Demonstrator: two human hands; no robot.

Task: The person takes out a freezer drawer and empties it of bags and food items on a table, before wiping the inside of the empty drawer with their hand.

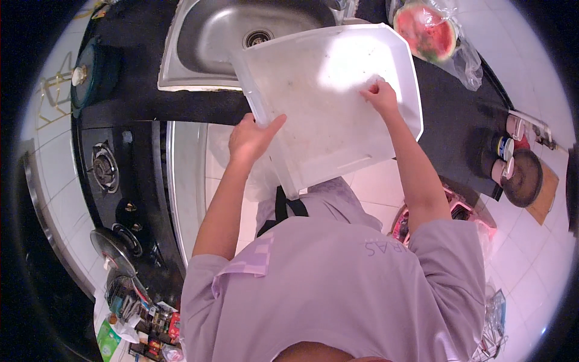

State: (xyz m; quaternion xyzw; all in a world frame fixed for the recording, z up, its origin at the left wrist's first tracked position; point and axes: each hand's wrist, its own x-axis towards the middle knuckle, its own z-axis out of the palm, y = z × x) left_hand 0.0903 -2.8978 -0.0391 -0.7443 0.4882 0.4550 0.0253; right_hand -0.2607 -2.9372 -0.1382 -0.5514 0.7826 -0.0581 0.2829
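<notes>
- View from above: 1 person in a lilac top stands at a dark bench (449, 130) w/ a steel sink (211, 45) set into it.
- Both hands hold 1 large white plastic tray (325, 111), tilted, its far end over the sink's near edge, near end toward the body.
- Left hand (250, 139): fingers curled round the tray's left rim, thumb on top, closed on it.
- Right hand (381, 96): fingertips bent and pressed on the tray's inner face near the right side; looks like rubbing, not gripping.
- Tray face shows faint specks and smears.
- Step, as I judge it: cleaning the tray at the sink, left hand steadying, right hand scrubbing.
- Next move prob. calls for a firm left grip while the tray is tipped further over the basin, so dirt runs to the drain (257, 38).
- Nearby: cut watermelon in clear wrap (427, 30) top right; gas hob (111, 181) at left; round dark pan (523, 178) at right.
</notes>
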